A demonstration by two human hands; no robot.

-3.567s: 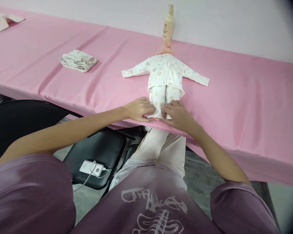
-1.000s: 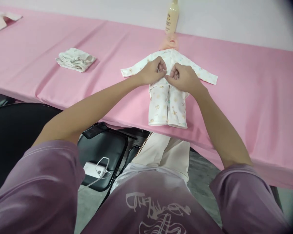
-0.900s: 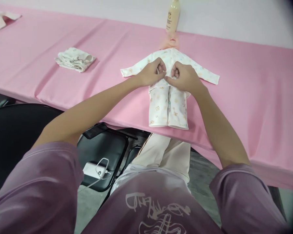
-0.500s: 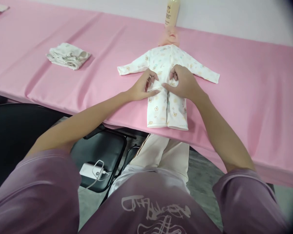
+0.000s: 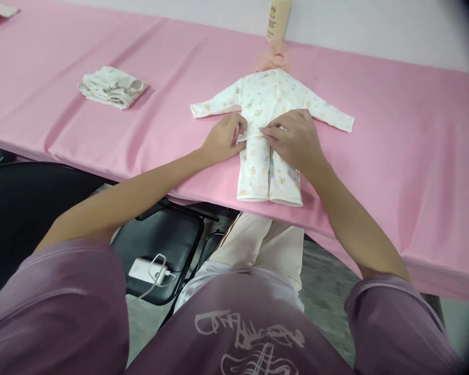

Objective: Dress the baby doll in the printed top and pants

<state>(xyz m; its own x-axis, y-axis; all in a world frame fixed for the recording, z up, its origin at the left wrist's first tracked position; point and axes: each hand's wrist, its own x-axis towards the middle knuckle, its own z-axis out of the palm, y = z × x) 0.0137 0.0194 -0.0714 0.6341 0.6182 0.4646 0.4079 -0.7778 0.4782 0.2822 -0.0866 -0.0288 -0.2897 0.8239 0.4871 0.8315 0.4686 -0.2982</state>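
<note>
A white baby shirt (image 5: 263,96) with small bear prints lies flat, sleeves spread to both sides. Matching baby trousers (image 5: 254,174) come out from under its hem, legs toward me. My left hand (image 5: 224,136) pinches the shirt's lower left corner between thumb and fingers. At the middle of the hem, my right hand (image 5: 295,136) has thumb and fingertips together on the fabric, and its back hides the right part of the hem. A peach-coloured, doll-like head (image 5: 275,57) shows blurred above the collar.
A folded stack of pale cloth (image 5: 113,87) rests on the pink tablecloth (image 5: 172,114) to the left. Behind the head stands a cream bottle (image 5: 278,21). Below the table edge, a white power bank (image 5: 146,270) with a cable lies on a black chair (image 5: 160,239).
Both hands were more open over the shirt's lower part; now their fingers have closed on its hem. The hem lies straighter over the trousers. The view has shifted slightly.
</note>
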